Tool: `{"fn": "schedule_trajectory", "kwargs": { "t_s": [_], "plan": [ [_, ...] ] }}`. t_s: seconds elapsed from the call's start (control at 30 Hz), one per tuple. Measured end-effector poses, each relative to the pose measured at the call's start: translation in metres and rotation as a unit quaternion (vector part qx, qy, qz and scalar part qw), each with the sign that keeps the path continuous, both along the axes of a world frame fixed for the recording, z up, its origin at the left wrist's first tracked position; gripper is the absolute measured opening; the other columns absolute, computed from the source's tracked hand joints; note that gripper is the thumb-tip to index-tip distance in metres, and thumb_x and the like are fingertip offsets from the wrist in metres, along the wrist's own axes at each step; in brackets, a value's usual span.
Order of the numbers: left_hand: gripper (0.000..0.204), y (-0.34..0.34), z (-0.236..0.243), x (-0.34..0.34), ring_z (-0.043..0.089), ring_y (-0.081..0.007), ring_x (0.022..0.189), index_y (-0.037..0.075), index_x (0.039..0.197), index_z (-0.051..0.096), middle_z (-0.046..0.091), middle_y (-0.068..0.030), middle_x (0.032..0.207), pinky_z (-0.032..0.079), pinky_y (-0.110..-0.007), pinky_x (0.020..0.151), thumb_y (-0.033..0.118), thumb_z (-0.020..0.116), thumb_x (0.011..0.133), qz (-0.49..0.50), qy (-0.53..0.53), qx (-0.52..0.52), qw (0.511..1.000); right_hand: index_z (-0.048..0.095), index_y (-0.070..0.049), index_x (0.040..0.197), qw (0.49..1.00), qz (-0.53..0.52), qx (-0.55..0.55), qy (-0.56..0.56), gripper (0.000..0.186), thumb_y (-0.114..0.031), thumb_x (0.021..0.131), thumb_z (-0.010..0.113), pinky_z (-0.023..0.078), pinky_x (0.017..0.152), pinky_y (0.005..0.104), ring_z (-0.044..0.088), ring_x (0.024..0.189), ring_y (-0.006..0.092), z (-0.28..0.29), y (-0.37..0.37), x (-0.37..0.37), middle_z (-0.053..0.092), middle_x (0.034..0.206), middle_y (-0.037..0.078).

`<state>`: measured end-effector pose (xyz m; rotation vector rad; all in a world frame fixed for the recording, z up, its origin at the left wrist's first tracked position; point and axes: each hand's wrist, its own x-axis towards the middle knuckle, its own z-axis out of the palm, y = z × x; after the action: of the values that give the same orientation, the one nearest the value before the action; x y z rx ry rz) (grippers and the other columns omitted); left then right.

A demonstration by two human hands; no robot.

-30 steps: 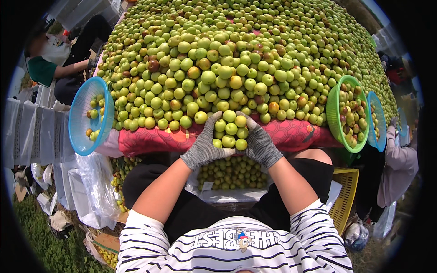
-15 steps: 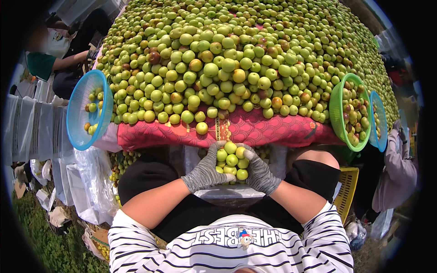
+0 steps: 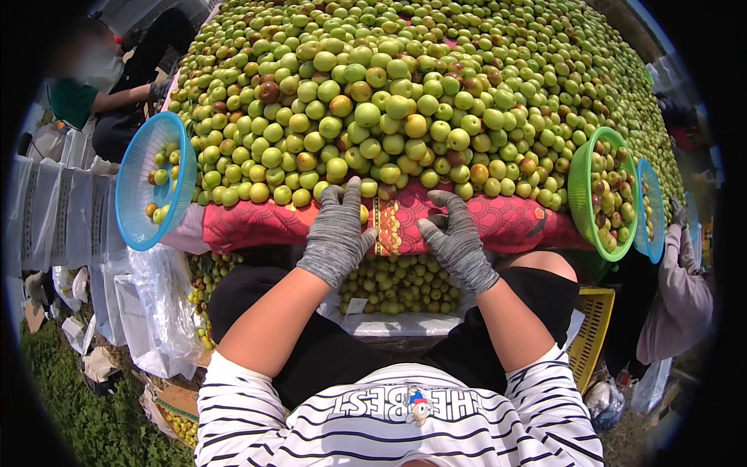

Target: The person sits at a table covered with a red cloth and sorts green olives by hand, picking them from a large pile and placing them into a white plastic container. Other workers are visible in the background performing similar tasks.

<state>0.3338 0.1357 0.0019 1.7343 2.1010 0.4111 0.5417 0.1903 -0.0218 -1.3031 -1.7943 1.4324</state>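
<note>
A large heap of green jujubes, some blushed brown, covers the surface before me. Both my hands wear grey knit gloves with bare fingertips. My left hand is open over the red patterned cloth, its fingertips at the heap's near edge beside a few jujubes. To its right, my right hand is open too, fingers bent and apart above the cloth, holding nothing I can see. Below and between them, a white-rimmed box between my knees holds many jujubes and a small white slip.
A blue basket with several jujubes stands at the left. At the right are a fuller green basket and another blue basket. A yellow crate sits by my right knee. Other people sit on both sides.
My hands held a cluster of jujubes together over the box; they have let it go, parted and moved up to the heap's near edge. The box's contents now show.
</note>
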Motion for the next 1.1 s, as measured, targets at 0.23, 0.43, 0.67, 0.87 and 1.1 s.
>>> {"fn": "schedule_trajectory", "kwargs": {
  "t_s": [0.23,0.43,0.67,0.87,1.1],
  "plan": [
    [0.103,0.040,-0.015,0.010,0.043,-0.0424,0.122,0.008,0.141,0.035,0.039,-0.0266,0.130,0.041,-0.046,0.105,0.031,0.090,0.057,0.018,-0.108,0.025,0.994,0.035,-0.020,0.146,0.942,-0.122,-0.214,0.229,0.058,-0.018,0.094,0.060,0.053,0.089,0.0357,0.051,0.119,0.0188,0.004,0.033,-0.020,0.044,0.138,0.007],
    [0.100,0.047,-0.021,0.012,0.050,-0.0348,0.120,0.007,0.137,0.037,0.047,-0.0212,0.130,0.044,-0.041,0.104,0.032,0.090,0.056,-0.046,-0.228,-0.027,0.972,0.040,-0.017,0.143,0.923,-0.063,-0.310,0.221,0.048,-0.027,0.098,0.054,0.053,0.091,0.0362,0.050,0.121,0.0200,0.004,0.040,-0.022,0.042,0.140,0.007],
    [0.096,0.003,-0.021,0.028,0.047,-0.0265,0.128,0.003,0.143,0.031,0.047,-0.0150,0.136,0.041,-0.037,0.108,0.012,0.085,0.065,-0.115,-0.324,-0.030,0.938,0.052,-0.006,0.126,0.932,-0.039,-0.238,0.272,0.038,-0.029,0.096,0.056,0.046,0.093,0.0294,0.053,0.108,0.0138,-0.015,-0.010,-0.018,0.057,0.118,0.007],
    [0.069,-0.038,-0.006,0.029,0.057,-0.0343,0.113,0.003,0.131,0.048,0.056,-0.0215,0.122,0.048,-0.040,0.098,0.028,0.081,0.075,-0.210,-0.210,-0.143,0.944,0.057,-0.001,0.119,0.974,0.080,-0.212,0.017,0.039,-0.032,0.095,0.060,0.050,0.086,0.0323,0.061,0.099,0.0176,0.001,-0.049,0.007,0.064,0.108,0.012],
    [0.024,0.019,0.009,0.006,0.062,-0.0315,0.087,0.007,0.102,0.065,0.063,-0.0115,0.089,0.051,-0.043,0.078,0.024,0.067,0.086,-0.126,-0.021,0.100,0.987,0.065,-0.003,0.100,0.988,0.116,-0.023,-0.098,0.025,-0.026,0.092,0.063,0.053,0.076,0.0369,0.068,0.082,0.0255,0.031,-0.013,0.012,0.068,0.088,0.013]
  ]
}}
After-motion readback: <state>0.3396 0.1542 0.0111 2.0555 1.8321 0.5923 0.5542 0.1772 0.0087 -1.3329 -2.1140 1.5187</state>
